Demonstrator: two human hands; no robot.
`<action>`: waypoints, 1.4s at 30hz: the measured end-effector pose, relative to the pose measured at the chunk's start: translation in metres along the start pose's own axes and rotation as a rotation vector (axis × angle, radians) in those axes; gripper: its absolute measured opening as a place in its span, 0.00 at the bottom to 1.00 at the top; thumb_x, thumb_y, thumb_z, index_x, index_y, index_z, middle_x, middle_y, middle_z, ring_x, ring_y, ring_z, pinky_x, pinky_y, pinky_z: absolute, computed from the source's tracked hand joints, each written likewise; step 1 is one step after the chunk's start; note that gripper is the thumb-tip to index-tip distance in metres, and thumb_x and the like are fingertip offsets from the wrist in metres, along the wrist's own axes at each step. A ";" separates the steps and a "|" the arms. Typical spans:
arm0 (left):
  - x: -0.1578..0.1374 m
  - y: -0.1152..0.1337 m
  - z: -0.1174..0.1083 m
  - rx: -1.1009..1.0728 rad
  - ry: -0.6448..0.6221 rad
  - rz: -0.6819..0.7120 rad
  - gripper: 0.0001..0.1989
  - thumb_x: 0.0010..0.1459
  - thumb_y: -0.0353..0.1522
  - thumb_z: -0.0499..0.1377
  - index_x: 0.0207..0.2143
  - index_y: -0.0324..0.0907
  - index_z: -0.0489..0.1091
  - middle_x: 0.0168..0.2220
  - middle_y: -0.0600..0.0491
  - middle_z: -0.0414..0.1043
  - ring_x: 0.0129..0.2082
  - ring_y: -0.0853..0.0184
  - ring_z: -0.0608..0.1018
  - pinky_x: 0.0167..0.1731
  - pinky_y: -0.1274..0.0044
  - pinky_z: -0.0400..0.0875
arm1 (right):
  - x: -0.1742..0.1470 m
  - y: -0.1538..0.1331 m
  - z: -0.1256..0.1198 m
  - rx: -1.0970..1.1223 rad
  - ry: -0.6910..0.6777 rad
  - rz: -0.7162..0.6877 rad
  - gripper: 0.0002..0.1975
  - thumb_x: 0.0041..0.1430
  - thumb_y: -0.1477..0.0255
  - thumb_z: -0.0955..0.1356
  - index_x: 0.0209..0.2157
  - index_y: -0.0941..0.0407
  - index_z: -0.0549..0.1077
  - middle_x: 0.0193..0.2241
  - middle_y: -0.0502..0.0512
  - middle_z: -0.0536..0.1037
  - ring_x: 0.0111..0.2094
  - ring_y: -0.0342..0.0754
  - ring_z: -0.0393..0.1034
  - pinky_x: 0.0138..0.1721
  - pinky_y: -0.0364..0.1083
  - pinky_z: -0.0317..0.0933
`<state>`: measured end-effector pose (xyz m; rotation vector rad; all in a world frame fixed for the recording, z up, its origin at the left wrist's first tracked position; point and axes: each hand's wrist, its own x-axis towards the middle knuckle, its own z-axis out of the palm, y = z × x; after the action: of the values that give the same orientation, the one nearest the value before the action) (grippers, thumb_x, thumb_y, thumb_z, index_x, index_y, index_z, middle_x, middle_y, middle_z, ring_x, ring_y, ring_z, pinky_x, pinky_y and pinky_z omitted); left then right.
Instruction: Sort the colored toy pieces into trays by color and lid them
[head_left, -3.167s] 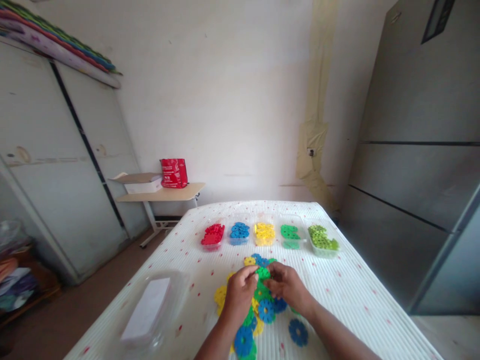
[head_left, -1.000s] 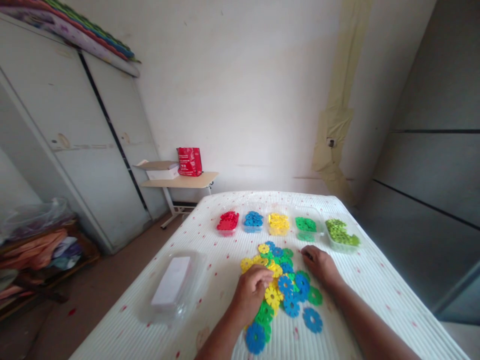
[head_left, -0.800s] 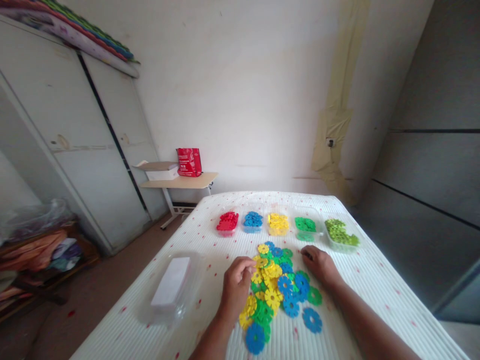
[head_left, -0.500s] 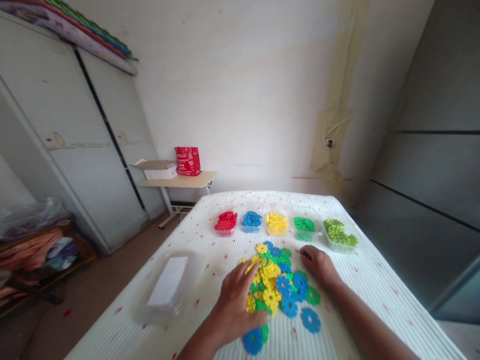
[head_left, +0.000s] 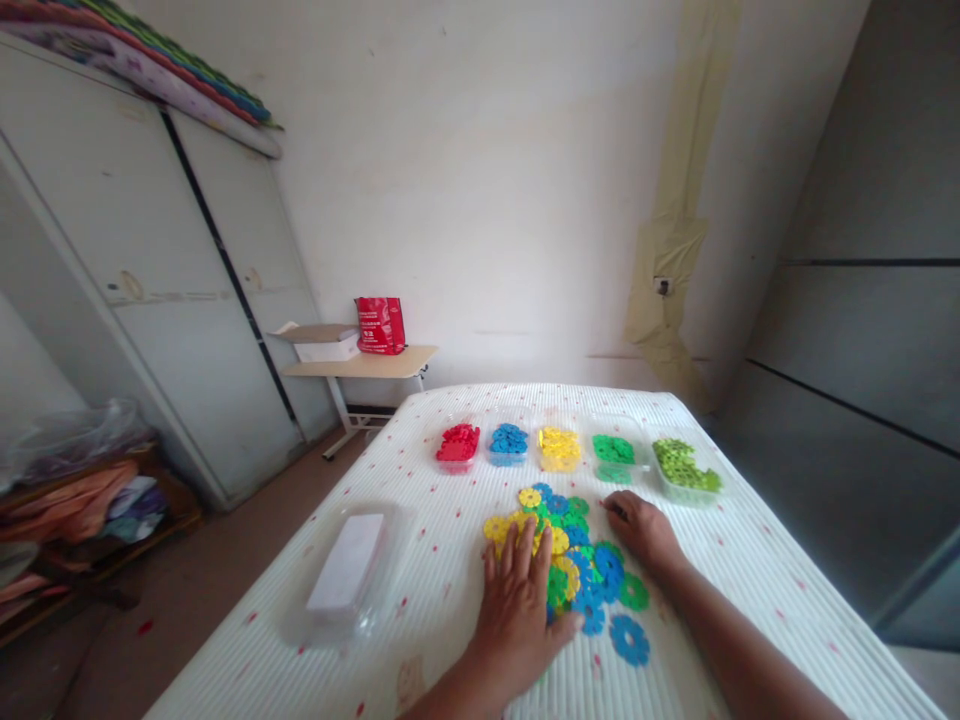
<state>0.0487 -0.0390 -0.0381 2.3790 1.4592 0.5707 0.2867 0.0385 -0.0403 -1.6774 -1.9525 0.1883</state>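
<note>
A loose pile of plastic snowflake discs in yellow, blue and green (head_left: 576,535) lies on the covered table. My left hand (head_left: 517,590) rests flat on the pile's left part, fingers spread, hiding the discs beneath. To the right of the pile, my right hand (head_left: 640,525) lies on the cloth with curled fingers; whatever they may hold is hidden. Near it, a clear tub of light green pieces (head_left: 684,470) stands at the back right. A blue disc (head_left: 629,640) lies apart at the pile's near edge.
Behind the pile stand clear tubs of red (head_left: 457,445), blue (head_left: 509,443), yellow (head_left: 559,449) and green pieces (head_left: 613,455). A white block in a clear plastic tray (head_left: 349,568) sits at the left. Beyond, a side table (head_left: 382,363) bears a red bag (head_left: 380,325).
My left hand has gone from hovering, thumb apart, at the pile's left edge to lying flat on the discs. Discs under it have shifted. My right hand stays where it was.
</note>
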 end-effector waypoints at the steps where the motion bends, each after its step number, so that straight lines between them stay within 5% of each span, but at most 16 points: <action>1: 0.006 0.004 0.003 0.001 0.024 -0.011 0.41 0.49 0.50 0.52 0.62 0.48 0.39 0.64 0.49 0.36 0.62 0.48 0.41 0.56 0.50 0.34 | 0.000 0.000 -0.001 0.010 -0.003 -0.002 0.11 0.52 0.71 0.59 0.31 0.54 0.72 0.33 0.54 0.75 0.35 0.47 0.69 0.37 0.43 0.59; 10: 0.038 0.015 0.006 0.008 0.248 -0.016 0.32 0.55 0.44 0.49 0.61 0.47 0.45 0.62 0.47 0.46 0.61 0.54 0.50 0.58 0.53 0.37 | 0.000 0.001 -0.006 0.114 0.020 -0.021 0.12 0.49 0.71 0.58 0.29 0.55 0.72 0.29 0.53 0.75 0.31 0.47 0.68 0.34 0.43 0.60; 15: 0.042 -0.023 -0.018 -0.005 0.478 -0.110 0.24 0.59 0.37 0.45 0.58 0.42 0.53 0.57 0.44 0.57 0.58 0.60 0.59 0.57 0.61 0.49 | 0.000 0.001 -0.005 0.089 0.019 -0.006 0.12 0.49 0.71 0.58 0.29 0.55 0.72 0.30 0.54 0.75 0.32 0.47 0.69 0.35 0.44 0.60; 20: 0.043 -0.064 -0.026 -0.185 0.578 -0.252 0.21 0.59 0.36 0.44 0.54 0.41 0.57 0.53 0.47 0.63 0.54 0.64 0.64 0.54 0.69 0.58 | 0.004 -0.009 -0.008 0.036 -0.004 0.012 0.12 0.51 0.71 0.59 0.31 0.55 0.73 0.31 0.54 0.76 0.33 0.47 0.69 0.35 0.43 0.59; 23: 0.045 -0.075 -0.022 -0.294 0.557 -0.354 0.21 0.59 0.37 0.44 0.53 0.41 0.59 0.51 0.47 0.65 0.52 0.66 0.67 0.53 0.70 0.60 | 0.013 -0.024 -0.005 -0.019 -0.023 -0.013 0.12 0.54 0.70 0.59 0.31 0.55 0.73 0.31 0.54 0.76 0.32 0.46 0.69 0.34 0.42 0.58; 30: 0.043 -0.077 -0.016 -0.352 0.494 -0.290 0.21 0.58 0.36 0.45 0.52 0.39 0.60 0.52 0.46 0.65 0.52 0.65 0.66 0.54 0.70 0.59 | 0.034 -0.058 0.016 -0.235 -0.069 0.066 0.11 0.54 0.64 0.62 0.30 0.56 0.72 0.32 0.56 0.74 0.31 0.46 0.69 0.29 0.42 0.54; 42: 0.043 -0.089 -0.013 -0.670 0.449 -0.359 0.22 0.57 0.38 0.46 0.52 0.39 0.59 0.53 0.45 0.63 0.53 0.64 0.66 0.54 0.70 0.58 | 0.035 -0.061 0.022 -0.220 -0.113 0.093 0.11 0.49 0.63 0.66 0.33 0.53 0.72 0.32 0.53 0.71 0.34 0.47 0.67 0.29 0.42 0.53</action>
<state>-0.0090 0.0395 -0.0583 1.4917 1.4927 1.3053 0.2211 0.0639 -0.0203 -1.9389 -2.0405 0.1078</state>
